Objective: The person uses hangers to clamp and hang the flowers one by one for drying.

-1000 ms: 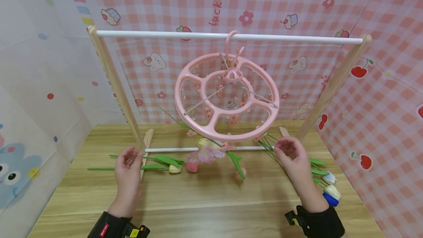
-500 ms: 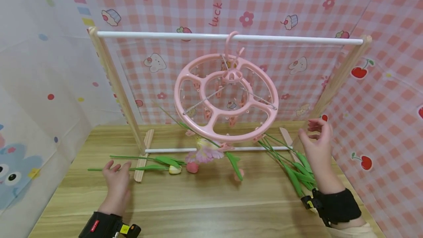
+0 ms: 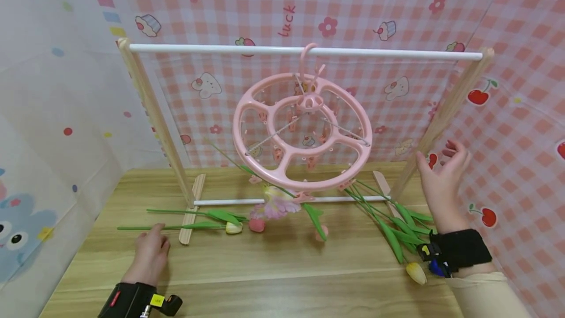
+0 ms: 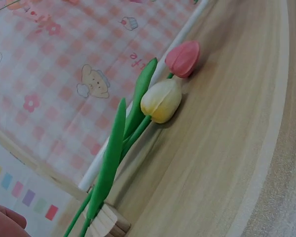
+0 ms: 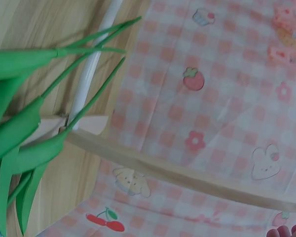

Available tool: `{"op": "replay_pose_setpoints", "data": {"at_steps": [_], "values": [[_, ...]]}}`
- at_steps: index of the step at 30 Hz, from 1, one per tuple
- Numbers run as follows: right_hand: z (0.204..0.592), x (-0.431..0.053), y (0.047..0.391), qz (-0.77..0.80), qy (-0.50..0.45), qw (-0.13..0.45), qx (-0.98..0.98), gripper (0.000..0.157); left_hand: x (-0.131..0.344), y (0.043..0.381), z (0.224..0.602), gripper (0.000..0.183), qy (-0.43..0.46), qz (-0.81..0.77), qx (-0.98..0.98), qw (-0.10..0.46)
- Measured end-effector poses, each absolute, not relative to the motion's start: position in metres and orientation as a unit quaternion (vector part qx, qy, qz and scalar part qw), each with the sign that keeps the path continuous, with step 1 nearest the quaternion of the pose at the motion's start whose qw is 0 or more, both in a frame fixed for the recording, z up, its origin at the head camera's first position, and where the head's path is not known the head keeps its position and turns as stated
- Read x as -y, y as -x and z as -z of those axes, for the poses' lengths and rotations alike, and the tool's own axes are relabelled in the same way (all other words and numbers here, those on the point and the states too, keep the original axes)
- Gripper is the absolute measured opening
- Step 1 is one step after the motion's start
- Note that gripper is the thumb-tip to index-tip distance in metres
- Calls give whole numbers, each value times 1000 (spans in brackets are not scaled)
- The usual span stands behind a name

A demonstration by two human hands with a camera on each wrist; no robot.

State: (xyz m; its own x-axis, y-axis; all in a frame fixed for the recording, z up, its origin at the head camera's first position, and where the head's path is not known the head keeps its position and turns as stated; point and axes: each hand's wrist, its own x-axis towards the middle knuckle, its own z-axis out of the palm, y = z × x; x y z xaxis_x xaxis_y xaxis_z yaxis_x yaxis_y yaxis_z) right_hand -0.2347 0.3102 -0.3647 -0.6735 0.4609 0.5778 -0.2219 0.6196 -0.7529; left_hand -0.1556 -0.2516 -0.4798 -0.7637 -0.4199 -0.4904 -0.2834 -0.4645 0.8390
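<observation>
In the head view my left hand (image 3: 152,251) is low over the table at the left, its fingertips right at the stem of a white-yellow tulip (image 3: 234,227). A pink tulip (image 3: 257,225) lies beside that one; both blooms also show in the left wrist view, where only a bit of the hand (image 4: 5,222) is seen. My right hand (image 3: 446,180) is raised by the right wooden post (image 3: 441,117), fingers loosely bent and holding nothing. Below it lie several tulips with green leaves (image 3: 397,234), partly covered by the wrist strap.
A pink round clip hanger (image 3: 304,151) hangs from the white top rod (image 3: 212,49) of a wooden rack. A lilac flower (image 3: 278,207) and a stem with a green leaf (image 3: 314,217) show under it. A white lower rod (image 3: 229,202) crosses near the table.
My left hand has moved left and toward me, from the rack's foot to the tulip stem. My right hand has moved right and up, away from the stems under the hanger.
</observation>
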Motion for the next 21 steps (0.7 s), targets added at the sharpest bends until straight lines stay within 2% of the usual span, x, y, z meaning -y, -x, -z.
{"op": "replay_pose_setpoints", "data": {"at_steps": [4, 10, 15, 21], "values": [[362, -314, 242, -443, 91, 385, 805, 67, 251, 156, 478, 79, -336, 789, 513, 33], [363, -318, 255, -499, 107, 331, 794, 71, 252, 157, 478, 75, -331, 794, 509, 18], [366, -318, 264, -478, 109, 284, 824, 57, 254, 157, 479, 74, -330, 798, 504, 13], [373, -322, 270, -416, 121, 321, 842, 38, 252, 159, 480, 72, -329, 792, 513, 15]]}}
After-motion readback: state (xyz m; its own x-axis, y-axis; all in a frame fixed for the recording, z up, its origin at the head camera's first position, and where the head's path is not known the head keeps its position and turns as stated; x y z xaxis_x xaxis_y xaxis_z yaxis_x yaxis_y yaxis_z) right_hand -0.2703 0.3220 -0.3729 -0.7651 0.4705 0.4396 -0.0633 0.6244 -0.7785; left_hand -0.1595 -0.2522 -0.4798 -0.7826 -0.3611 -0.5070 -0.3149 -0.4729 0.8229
